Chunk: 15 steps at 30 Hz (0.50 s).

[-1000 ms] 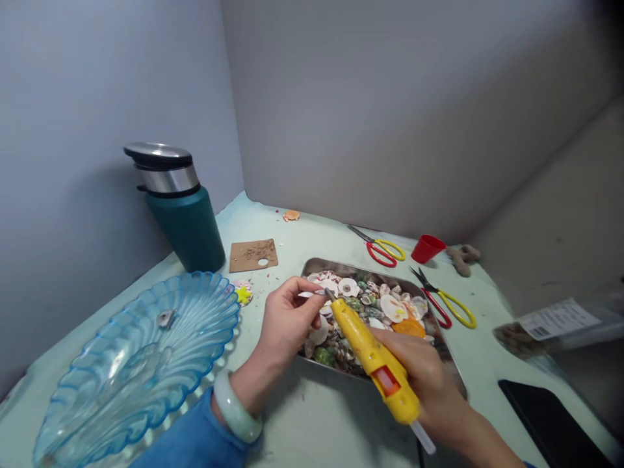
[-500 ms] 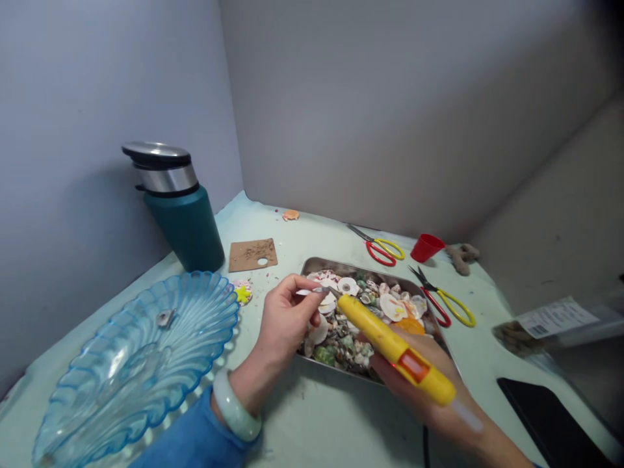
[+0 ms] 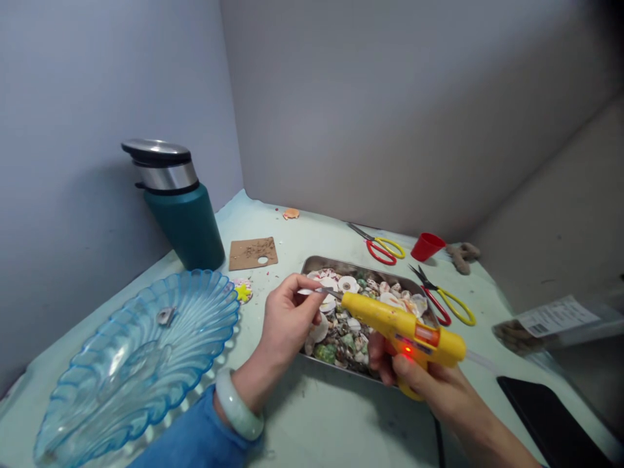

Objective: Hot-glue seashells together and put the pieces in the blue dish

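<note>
My left hand [image 3: 288,318] is closed in a pinch on a small, thin white piece [image 3: 304,292], perhaps a shell; the fingers cover much of it. My right hand [image 3: 431,383] is wrapped round the grip of a yellow hot glue gun [image 3: 377,312], whose red light glows. The gun's nozzle points left, right at the pinched fingertips; whether it touches the piece I cannot tell. Below both hands lies a metal tray [image 3: 341,371] full of seashells [image 3: 348,285], some white and flat, others green or spotted.
On the left are a blue scalloped dish [image 3: 195,351] and a teal bottle [image 3: 188,224]. Brown cardboard [image 3: 244,255] lies behind. Two pairs of scissors [image 3: 385,248], a red cup [image 3: 428,247], a plastic bag [image 3: 546,325] and a black flat object [image 3: 550,416] are rightward.
The glue gun has rolled in my right hand, so its side, grip and red light now show. Its nozzle stays by my left fingertips. My left hand has hardly moved.
</note>
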Available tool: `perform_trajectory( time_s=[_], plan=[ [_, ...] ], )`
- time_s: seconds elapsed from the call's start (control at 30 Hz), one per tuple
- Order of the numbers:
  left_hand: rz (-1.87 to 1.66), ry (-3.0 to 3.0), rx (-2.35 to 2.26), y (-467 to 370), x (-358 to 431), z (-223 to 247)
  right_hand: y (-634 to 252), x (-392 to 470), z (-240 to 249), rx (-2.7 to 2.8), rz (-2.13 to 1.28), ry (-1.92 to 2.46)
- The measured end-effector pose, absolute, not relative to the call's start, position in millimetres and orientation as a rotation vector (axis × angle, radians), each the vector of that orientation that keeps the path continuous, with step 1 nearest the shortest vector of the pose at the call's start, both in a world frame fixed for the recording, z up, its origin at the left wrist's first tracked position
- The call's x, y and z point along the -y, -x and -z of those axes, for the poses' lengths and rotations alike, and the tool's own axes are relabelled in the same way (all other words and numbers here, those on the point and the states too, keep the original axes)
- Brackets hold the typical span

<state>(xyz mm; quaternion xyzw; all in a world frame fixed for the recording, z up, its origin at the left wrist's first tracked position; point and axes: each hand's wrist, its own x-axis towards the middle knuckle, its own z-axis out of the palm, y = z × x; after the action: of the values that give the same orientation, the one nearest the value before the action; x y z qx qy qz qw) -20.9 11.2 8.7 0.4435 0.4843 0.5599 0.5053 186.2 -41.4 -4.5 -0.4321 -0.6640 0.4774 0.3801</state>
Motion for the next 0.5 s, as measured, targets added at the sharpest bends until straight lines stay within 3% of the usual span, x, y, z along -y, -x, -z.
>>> perform_trajectory(
  time_s=[0.5],
  plan=[
    [-1.343,-1.119,-1.185,19.8,-10.2,-7.0,-190.6,41.0,8.7,1.691,-1.265,1.134]
  ],
)
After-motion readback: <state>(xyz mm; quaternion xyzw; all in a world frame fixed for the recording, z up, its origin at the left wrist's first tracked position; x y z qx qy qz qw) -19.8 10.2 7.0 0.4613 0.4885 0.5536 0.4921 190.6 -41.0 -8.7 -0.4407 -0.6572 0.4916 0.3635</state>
